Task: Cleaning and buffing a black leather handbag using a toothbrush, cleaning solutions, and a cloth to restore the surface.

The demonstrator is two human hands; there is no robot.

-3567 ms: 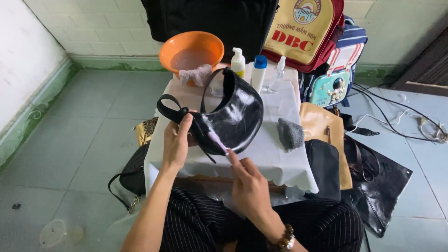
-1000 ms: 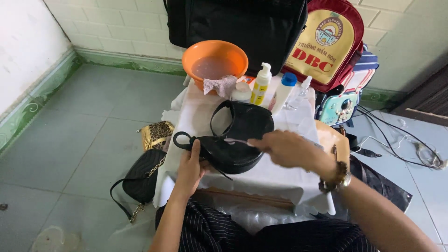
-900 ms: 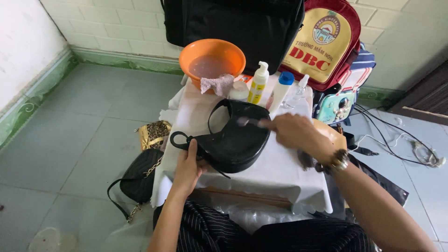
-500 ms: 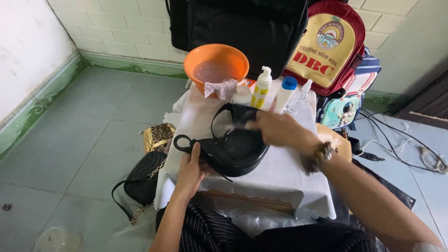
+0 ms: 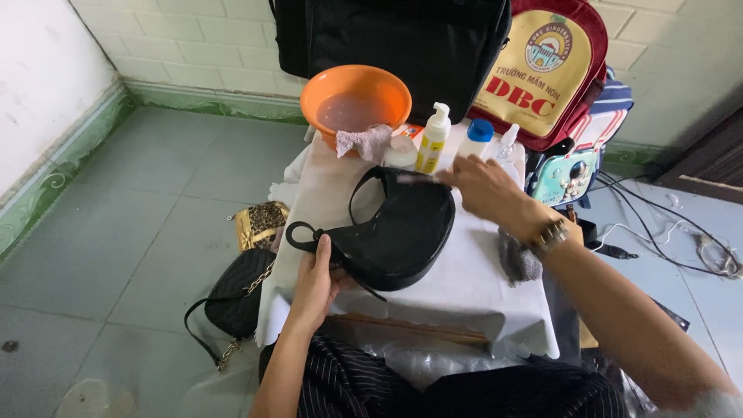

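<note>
Black and glossy, the small handbag (image 5: pixel 398 236) lies at the middle of the white-covered table (image 5: pixel 472 290). Our left hand (image 5: pixel 316 282) clamps its near-left end by the strap ring, thumb on top. Our right hand (image 5: pixel 484 188), wrist bent, pinches a thin blurred tool (image 5: pixel 410 178) at the bag's far rim; we cannot make out what it is. Along the table's far edge stand a yellow pump bottle (image 5: pixel 432 141), a blue-capped bottle (image 5: pixel 474 139) and an orange basin (image 5: pixel 356 101).
</note>
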